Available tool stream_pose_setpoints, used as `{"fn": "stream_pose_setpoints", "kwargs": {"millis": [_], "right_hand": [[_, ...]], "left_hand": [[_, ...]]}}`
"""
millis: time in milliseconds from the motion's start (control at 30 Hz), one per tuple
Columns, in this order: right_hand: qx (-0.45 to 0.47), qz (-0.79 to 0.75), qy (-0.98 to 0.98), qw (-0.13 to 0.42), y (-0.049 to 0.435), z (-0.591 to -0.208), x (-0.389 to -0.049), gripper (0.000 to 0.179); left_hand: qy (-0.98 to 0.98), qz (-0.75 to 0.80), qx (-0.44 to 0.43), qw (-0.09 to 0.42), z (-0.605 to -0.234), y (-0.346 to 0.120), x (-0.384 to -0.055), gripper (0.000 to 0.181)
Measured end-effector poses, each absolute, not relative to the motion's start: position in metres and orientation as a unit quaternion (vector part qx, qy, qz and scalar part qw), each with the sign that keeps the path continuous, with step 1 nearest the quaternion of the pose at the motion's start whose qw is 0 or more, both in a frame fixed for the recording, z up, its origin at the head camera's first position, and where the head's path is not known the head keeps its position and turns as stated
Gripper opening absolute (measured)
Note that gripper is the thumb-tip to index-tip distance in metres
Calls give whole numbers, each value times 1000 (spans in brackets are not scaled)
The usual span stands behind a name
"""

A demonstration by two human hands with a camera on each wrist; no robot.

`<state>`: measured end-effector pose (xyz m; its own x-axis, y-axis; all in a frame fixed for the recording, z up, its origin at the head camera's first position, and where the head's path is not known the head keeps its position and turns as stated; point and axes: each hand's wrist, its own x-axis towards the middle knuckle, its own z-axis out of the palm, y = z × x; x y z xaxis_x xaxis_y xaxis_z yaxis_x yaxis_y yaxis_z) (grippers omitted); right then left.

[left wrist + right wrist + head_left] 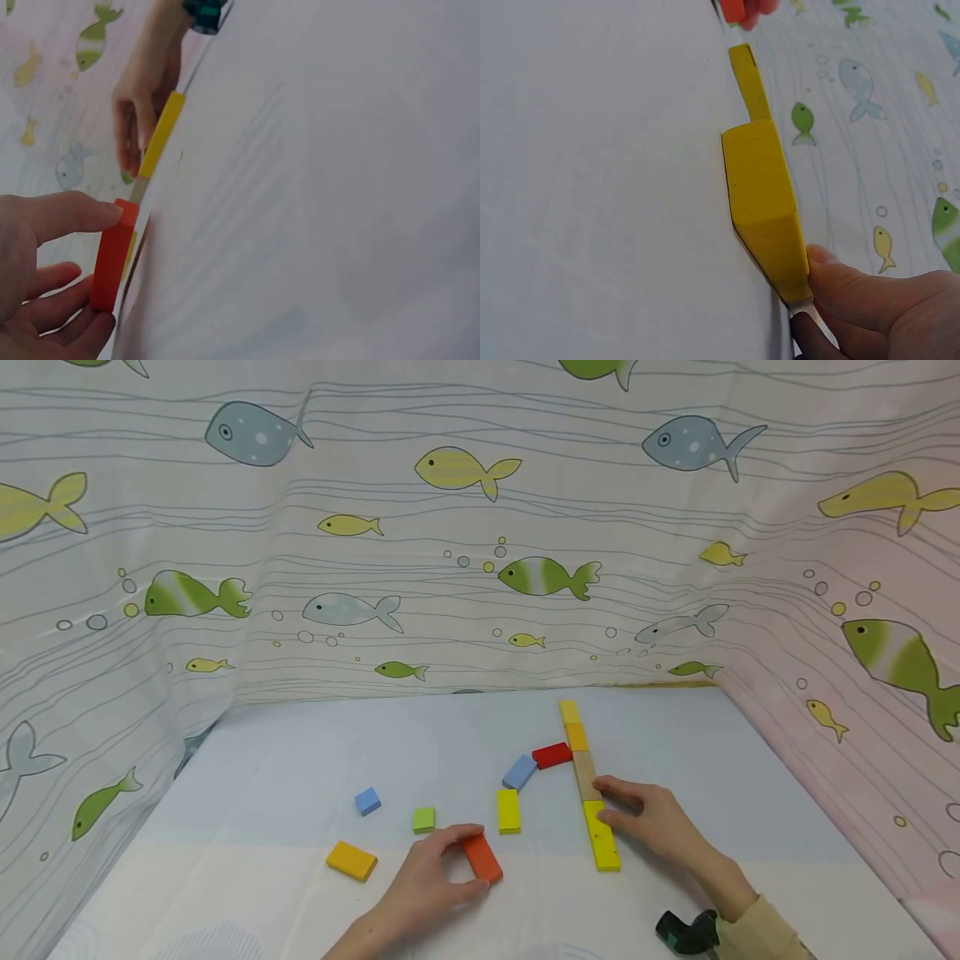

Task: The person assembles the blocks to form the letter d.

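Note:
My left hand (pixel 431 881) pinches a red-orange block (pixel 482 858) by its ends between thumb and fingers. In the left wrist view the same orange block (pixel 114 255) stands out from the palm, the thumb at its upper end. My right hand (pixel 660 822) rests at the right side of a straight row of blocks. Its fingertips meet the edges of a plain wooden block (pixel 584 774) and a long yellow block (pixel 602 837). Seen from the right wrist, the thumb lies along the side of the yellow block (pixel 761 180).
Two more yellow blocks (pixel 575 735) form the row's far end. A red block (pixel 552 755), a blue block (pixel 519 772) and a yellow block (pixel 508 812) lie left of it. Farther left are a green block (pixel 423 819), a small blue block (pixel 367 802) and an orange-yellow block (pixel 352 861).

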<state>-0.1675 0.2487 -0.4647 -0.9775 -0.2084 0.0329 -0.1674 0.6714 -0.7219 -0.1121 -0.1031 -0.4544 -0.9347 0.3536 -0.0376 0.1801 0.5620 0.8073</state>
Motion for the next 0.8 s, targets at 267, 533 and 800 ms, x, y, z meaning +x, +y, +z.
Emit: {"fn": "stream_pose_setpoints", "kwargs": {"millis": [267, 533, 800], "right_hand": [[-103, -389, 915, 26, 248, -465, -168, 55], [-106, -388, 915, 25, 249, -464, -167, 55], [-107, -388, 915, 27, 249, -465, -167, 55]], "left_hand": [[867, 455, 163, 123, -454, -92, -112, 60], [870, 445, 171, 126, -453, -86, -110, 61], [877, 429, 188, 108, -458, -90, -110, 64]]}}
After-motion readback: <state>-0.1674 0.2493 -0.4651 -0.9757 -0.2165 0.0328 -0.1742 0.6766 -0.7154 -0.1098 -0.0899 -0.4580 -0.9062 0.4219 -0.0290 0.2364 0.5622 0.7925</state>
